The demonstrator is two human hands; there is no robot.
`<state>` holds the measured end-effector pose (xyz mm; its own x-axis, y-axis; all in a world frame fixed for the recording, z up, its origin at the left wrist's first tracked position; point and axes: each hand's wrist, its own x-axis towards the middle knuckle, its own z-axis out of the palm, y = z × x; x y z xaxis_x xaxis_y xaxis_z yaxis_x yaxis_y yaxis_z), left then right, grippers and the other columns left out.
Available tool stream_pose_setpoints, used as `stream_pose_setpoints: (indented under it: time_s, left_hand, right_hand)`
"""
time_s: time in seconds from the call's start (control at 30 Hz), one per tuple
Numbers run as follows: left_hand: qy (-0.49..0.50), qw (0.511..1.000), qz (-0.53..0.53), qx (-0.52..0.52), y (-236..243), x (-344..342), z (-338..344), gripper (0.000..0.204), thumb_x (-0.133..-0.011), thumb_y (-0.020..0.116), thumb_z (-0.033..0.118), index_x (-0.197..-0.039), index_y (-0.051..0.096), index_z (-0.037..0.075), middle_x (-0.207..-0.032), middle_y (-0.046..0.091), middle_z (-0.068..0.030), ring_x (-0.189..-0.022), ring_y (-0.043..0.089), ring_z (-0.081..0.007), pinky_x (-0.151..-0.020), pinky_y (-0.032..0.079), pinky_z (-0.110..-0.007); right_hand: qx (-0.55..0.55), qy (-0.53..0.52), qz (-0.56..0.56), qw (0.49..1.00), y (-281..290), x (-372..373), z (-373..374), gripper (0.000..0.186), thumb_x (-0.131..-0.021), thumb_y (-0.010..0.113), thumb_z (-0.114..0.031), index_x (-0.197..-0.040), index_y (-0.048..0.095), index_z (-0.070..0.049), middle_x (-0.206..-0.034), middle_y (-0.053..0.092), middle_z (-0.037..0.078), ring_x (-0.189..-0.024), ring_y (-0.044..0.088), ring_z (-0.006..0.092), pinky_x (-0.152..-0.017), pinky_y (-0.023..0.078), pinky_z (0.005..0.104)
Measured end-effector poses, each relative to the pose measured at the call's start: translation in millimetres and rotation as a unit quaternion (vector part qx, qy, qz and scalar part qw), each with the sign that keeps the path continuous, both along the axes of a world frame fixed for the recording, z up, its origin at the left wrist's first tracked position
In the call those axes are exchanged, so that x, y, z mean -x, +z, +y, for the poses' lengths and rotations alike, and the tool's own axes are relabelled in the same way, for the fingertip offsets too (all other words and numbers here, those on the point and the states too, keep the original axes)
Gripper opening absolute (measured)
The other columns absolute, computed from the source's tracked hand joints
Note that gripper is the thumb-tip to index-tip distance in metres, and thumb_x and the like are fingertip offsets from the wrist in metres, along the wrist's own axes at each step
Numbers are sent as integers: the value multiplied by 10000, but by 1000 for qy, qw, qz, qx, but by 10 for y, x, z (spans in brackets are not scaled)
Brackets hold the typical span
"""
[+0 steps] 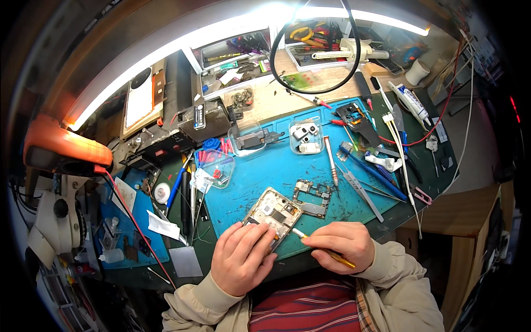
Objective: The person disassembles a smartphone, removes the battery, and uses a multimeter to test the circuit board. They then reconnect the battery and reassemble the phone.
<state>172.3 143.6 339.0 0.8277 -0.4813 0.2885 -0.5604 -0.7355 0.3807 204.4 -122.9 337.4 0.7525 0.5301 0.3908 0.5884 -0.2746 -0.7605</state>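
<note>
My left hand [243, 255] grips an opened phone housing [284, 208], fingers curled over its lower part, on the blue mat [235, 191]. My right hand [345, 246] is closed on a slim yellow-handled tool [342, 258], whose pale tip is at the housing's right edge. A dark circuit board [312, 202] lies just right of and behind the housing. Silver tweezers [362, 193] and a screwdriver [331, 163] lie farther right on the mat.
Small plastic boxes [306, 147] of parts stand at the back. An orange meter [66, 145] with leads is at left. Pliers and cables [395, 134] crowd the right. A black looped cable [314, 88] hangs overhead, near a lit strip lamp [387, 21].
</note>
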Motion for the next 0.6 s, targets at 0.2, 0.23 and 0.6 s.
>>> stream_pose_setpoints:
  time_s: [0.2, 0.23, 0.6]
  left_hand:
    - [4, 1000, 11, -11, 22, 5, 8, 552, -711, 818, 146, -1241, 697, 52, -1280, 647, -98, -1168, 602, -295, -1055, 460, -507]
    - [5, 1000, 15, -5, 27, 5, 7, 553, -706, 820, 143, -1238, 699, 52, -1280, 647, -99, -1165, 602, -296, -1054, 462, -508]
    - [20, 998, 29, 51, 22, 28, 16, 577, -640, 818, 81, -1205, 708, 53, -1256, 648, -109, -1096, 600, -308, -1003, 483, -510]
  right_hand:
    - [16, 2, 12, 1000, 0, -5, 15, 289, -812, 807, -73, -1094, 745, -56, -928, 726, 94, -744, 715, 251, -623, 573, 335]
    - [19, 5, 12, 1000, -8, -9, 12, 287, -812, 808, -74, -1092, 745, -56, -927, 726, 93, -741, 715, 251, -621, 572, 335]
    - [23, 16, 4, 1000, 41, -30, 18, 301, -807, 803, -67, -1102, 740, -55, -929, 729, 83, -710, 698, 234, -587, 553, 327]
